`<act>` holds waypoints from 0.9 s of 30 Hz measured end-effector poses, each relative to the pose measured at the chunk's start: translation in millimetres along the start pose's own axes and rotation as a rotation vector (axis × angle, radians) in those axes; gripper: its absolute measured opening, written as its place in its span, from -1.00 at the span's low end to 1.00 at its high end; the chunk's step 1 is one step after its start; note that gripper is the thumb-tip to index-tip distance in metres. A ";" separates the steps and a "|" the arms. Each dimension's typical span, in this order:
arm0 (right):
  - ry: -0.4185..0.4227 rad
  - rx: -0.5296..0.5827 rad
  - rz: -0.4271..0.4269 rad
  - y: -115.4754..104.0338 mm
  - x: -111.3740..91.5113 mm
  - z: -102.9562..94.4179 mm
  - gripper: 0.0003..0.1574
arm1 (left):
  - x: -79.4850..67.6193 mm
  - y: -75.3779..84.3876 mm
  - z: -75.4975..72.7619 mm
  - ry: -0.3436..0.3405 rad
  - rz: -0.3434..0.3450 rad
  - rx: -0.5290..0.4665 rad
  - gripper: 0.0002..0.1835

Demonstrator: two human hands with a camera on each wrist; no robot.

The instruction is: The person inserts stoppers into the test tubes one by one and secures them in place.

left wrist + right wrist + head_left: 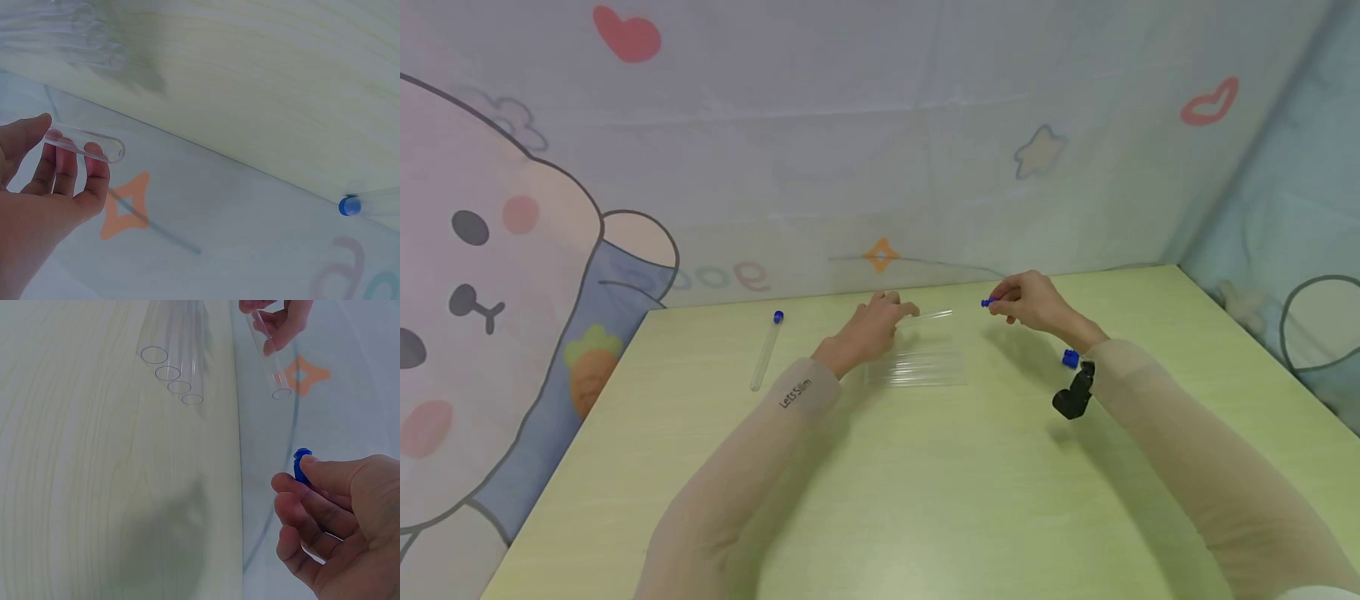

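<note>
My left hand (874, 327) pinches a clear test tube (94, 143) between thumb and fingers, held above the table. Its open mouth points toward my right hand, as the right wrist view shows. In my right hand (1028, 300) a small blue stopper (302, 464) is pinched between thumb and index finger, apart from the tube. Below the left hand, several clear test tubes (925, 369) lie side by side on the table, open ends to the right. Past my left hand lies another tube (765, 358) with a blue cap on it.
Several blue stoppers (1071, 358) lie in a small cluster by the right forearm. A black wrist-camera mount (1073, 396) sticks out from the right sleeve. The pale wooden table (925, 483) ends at a printed cloth backdrop (850, 167) behind.
</note>
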State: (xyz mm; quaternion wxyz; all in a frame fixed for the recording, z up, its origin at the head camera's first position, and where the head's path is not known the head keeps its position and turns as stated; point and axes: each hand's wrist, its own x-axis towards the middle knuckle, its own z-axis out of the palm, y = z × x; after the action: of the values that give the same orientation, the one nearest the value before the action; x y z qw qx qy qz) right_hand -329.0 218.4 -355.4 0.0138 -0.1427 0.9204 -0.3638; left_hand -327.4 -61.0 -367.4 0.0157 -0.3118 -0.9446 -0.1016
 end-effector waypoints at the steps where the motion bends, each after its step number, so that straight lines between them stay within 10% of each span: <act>1: 0.000 -0.001 -0.002 -0.2 0.1 0.2 -0.71 | 0.1 0.2 -0.3 0.000 0.000 0.004 -0.42; 27: -0.031 0.029 -0.049 -5.7 4.0 12.1 -0.74 | 1.4 3.1 -0.2 0.007 0.017 0.020 -0.42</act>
State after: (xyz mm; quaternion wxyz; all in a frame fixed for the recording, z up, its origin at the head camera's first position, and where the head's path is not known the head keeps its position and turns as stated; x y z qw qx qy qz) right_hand -329.8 205.2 -360.2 0.0210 -0.1705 0.9109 -0.3751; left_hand -326.7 -57.8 -366.4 0.0231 -0.3194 -0.9427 -0.0933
